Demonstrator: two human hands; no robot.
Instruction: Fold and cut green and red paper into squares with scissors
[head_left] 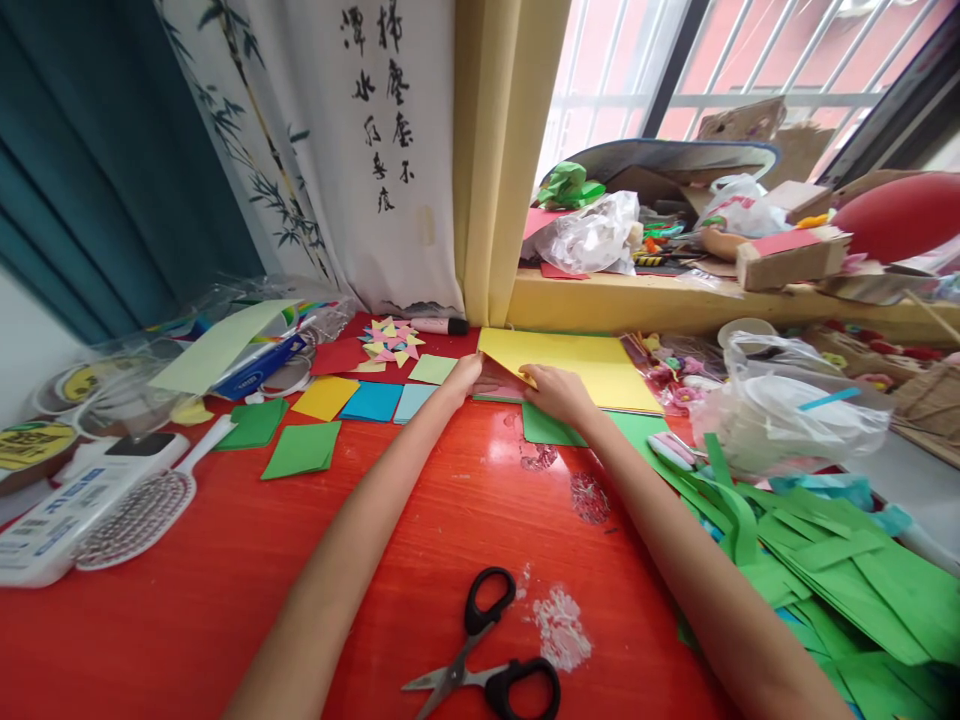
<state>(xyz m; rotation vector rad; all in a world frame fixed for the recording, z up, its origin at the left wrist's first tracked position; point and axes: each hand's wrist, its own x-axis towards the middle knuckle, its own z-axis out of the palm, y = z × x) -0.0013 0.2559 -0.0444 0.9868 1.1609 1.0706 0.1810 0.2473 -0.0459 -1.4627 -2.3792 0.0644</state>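
Both my arms reach across the red table to a stack of coloured paper at its far edge. My left hand rests with its fingertips on the stack's left side, touching a pink sheet under the top one. My right hand pinches the near corner of the yellow sheet that lies on top, lifting it slightly. A green sheet shows under my right wrist. How far my left fingers curl is hard to see.
Black-handled scissors lie open near me. Small coloured paper squares and folded paper stars lie at the left. A hairbrush and a white remote sit far left. Green paper strips and a plastic bag crowd the right.
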